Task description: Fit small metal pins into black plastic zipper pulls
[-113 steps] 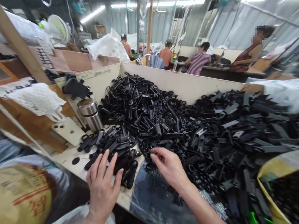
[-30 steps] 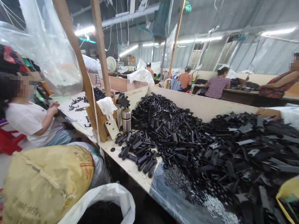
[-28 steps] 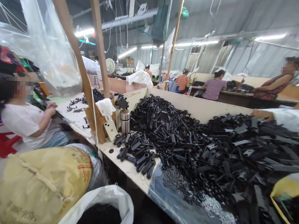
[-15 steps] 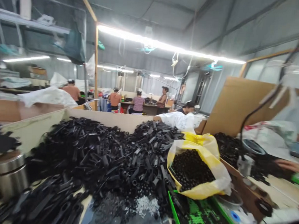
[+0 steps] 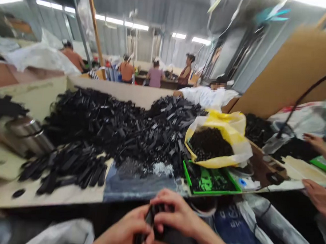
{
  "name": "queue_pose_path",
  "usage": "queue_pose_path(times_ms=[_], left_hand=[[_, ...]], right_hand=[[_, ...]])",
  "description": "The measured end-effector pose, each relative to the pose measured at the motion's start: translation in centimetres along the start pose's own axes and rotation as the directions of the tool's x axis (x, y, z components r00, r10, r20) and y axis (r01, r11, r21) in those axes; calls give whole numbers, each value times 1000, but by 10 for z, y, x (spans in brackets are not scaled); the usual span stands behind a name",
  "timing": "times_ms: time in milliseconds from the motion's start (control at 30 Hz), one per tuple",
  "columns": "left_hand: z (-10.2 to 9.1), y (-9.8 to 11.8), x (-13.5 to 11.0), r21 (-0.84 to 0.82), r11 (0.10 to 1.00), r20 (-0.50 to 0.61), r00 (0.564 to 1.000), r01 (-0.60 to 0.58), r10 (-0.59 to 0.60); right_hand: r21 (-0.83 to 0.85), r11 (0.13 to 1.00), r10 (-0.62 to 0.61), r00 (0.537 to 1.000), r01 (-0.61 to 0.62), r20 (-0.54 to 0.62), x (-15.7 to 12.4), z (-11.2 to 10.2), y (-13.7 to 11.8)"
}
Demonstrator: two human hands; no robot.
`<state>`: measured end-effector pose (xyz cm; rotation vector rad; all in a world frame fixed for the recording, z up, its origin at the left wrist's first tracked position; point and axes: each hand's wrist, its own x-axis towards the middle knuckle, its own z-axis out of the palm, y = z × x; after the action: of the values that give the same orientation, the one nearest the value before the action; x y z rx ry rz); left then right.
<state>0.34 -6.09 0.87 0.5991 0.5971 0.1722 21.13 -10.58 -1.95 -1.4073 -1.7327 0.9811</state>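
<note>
Plastic piece [image 5: 148,219], black, between left hand [image 5: 123,234], right hand [image 5: 178,214]

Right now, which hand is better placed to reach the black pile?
Probably your right hand: it sits further forward, closer to the pile, while your left hand is lower, and both are on the black piece.

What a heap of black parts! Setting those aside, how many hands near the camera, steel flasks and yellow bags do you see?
Own hands: 2 (left hand, right hand, on a black part)
Other hands at right: 2
Steel flask: 1
Yellow bag: 1
Total: 6
</note>
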Motion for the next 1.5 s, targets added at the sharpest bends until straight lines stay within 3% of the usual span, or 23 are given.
queue_pose_path(times_ms=[100,200,433,833,1033,1233,1367,1500], left_hand=[[-4,-1,6,-40,995,-32,995,-91,90],[-3,0,4,-10,993,-75,991,-114,113],[6,-2,-4,-5,995,-125,987,-98,97],[7,-13,-4,25,991,-194,972,-130,132],[7,-15,-6,59,971,-253,938,-231,239],[-6,-7,-3,64,978,-269,940,-198,209],[-18,0,3,10,981,-234,953,-194,191],[-25,5,10,-43,978,-237,953,-206,190]], right_hand=[[262,963,54,998,-60,30,8,3,11],[342,939,21,997,-43,68,14,2,10],[272,961,-82,993,57,82,15,1,-3],[246,962,-147,984,117,105,11,7,8],[157,983,-84,993,96,-83,16,24,13],[24,970,-237,966,241,-107,28,21,14],[38,982,-181,976,187,-120,36,18,15],[63,987,-128,962,147,-240,41,24,18]])
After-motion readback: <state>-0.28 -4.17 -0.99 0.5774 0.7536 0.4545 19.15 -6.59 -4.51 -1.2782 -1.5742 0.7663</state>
